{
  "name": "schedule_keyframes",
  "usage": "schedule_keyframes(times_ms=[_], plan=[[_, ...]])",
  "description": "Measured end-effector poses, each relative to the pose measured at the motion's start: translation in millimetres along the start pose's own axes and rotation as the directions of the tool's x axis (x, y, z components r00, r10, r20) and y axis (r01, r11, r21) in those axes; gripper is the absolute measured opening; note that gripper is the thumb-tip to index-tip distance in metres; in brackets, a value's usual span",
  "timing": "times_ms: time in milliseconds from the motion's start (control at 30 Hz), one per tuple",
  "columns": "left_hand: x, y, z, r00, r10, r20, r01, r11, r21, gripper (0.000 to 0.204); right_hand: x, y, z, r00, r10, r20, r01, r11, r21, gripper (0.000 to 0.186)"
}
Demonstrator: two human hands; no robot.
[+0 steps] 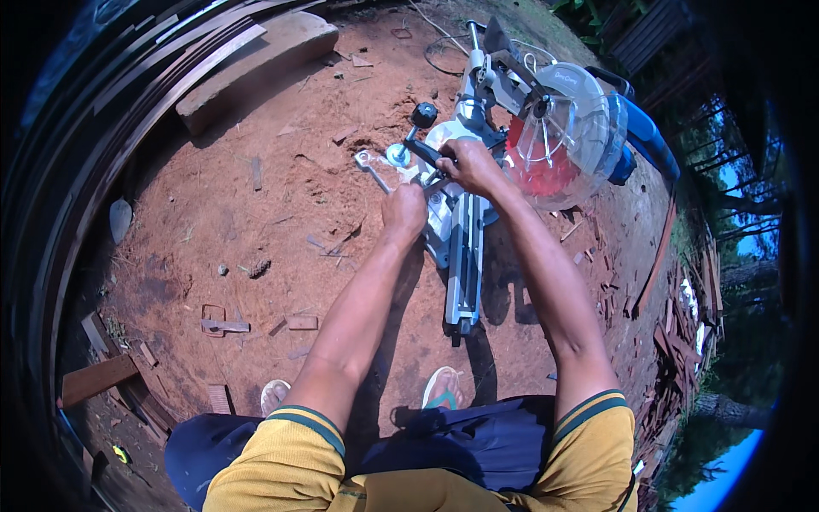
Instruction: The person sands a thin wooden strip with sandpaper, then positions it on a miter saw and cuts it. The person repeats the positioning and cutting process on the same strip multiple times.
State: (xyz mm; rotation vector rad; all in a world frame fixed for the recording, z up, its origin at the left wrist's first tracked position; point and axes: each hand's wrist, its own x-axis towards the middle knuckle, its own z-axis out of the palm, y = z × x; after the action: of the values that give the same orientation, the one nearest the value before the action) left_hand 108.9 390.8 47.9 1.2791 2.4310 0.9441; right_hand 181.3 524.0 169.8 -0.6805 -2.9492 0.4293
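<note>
While the right hand curled its fingers round a black bar and the left hand's hold couldn't be told, adjusting the mitre saw, far right on the dirt, seemingly called for steady pressure

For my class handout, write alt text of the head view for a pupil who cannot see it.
A person's right hand grips a black bar at a mitre saw, the left hand curled close by. The saw's red blade shows through a clear guard, over reddish ground littered with wood scraps.
</note>
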Motion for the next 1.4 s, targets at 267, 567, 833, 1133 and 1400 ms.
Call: schedule_keyframes(times_ms=[267, 567, 833, 1133, 1400], plan=[[4.4, 6.6, -7.5, 0.999, 0.029, 0.035, -0.031, 0.998, 0.061, 0.027, -29.8, 1.6, 2.5, 0.994, 0.108, 0.009, -0.107, 0.964, 0.243, 0.052], [24.2, -3.9, -56.3, 0.995, -0.026, 0.093, 0.033, 0.997, -0.074, 0.054, -41.3, 0.4, 20.2, 0.976, 0.214, -0.043, -0.182, 0.906, 0.382, 0.054], [56.1, 7.5, -50.7, 0.812, -0.182, 0.554, 0.56, -0.019, -0.828, 0.017, -43.1, 1.5, 26.6, 0.95, 0.311, -0.025, -0.26, 0.833, 0.488, 0.054], [60.5, 14.6, -25.4, 0.843, -0.28, 0.459, 0.489, 0.041, -0.871, 0.008, -46.2, 0.4, 48.7, 0.936, 0.337, -0.102, -0.255, 0.849, 0.462, 0.056], [55.6, 19.4, -31.4, 0.838, -0.308, 0.451, 0.485, 0.038, -0.874, 0.01, -45.6, -4.2, 41.6, 0.931, 0.345, -0.116, -0.245, 0.83, 0.5, 0.056]])
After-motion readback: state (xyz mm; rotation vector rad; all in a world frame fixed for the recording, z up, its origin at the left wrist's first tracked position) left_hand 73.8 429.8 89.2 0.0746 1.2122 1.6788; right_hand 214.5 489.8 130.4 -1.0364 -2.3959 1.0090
